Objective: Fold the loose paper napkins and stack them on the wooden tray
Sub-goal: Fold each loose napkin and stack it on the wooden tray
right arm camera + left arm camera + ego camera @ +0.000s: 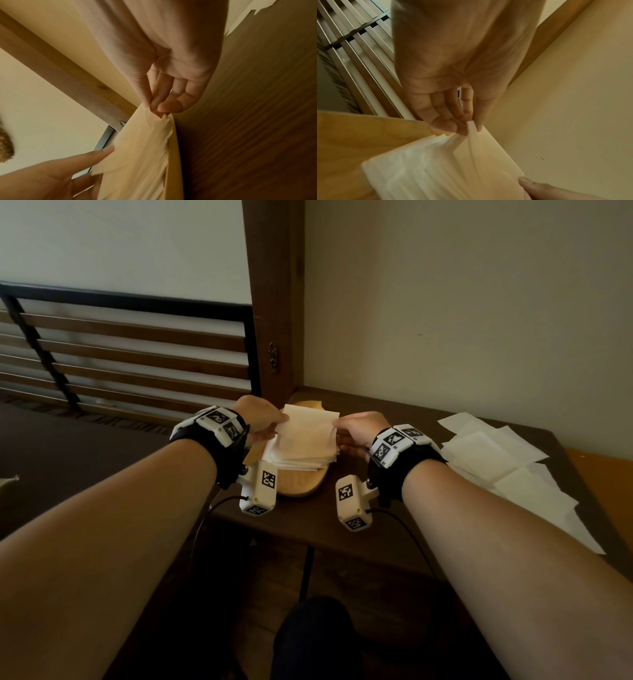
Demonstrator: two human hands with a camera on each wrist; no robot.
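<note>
- Writing and labels: we read no words or brand marks in any view; the only printed patterns are the black-and-white square fiducial markers on the wrist-worn camera units (221,424), which carry no legible text.
- Left hand (258,419): we see the forearm extended forward over the dark wooden table (342,529), the thumb and fingertips (448,126) pinched on the upper left corner of the top napkin (306,431); the remaining fingers are curled alongside.
- Right hand (358,428): we see it mirrored on the other side, thumb and fingertips (169,106) pinching the upper right corner of the same napkin, the palm turned toward the left hand.
- Top napkin: we see it held between the two hands, its far edge lifted and the sheet tilted up above the stack of folded napkins (294,458); whether its near edge touches the stack we cannot tell.
- Stack of folded napkins: it lies on the wooden tray (301,489), a light oval board at the table's far left, near the dark wooden post (274,302).
- Loose napkins (507,460): we see white unfolded sheets spread flat and overlapping on the right part of the table, well apart from the tray.
- Surroundings: a slatted bed frame (130,354) stands to the left of the post; a pale wall (462,302) backs the table.
</note>
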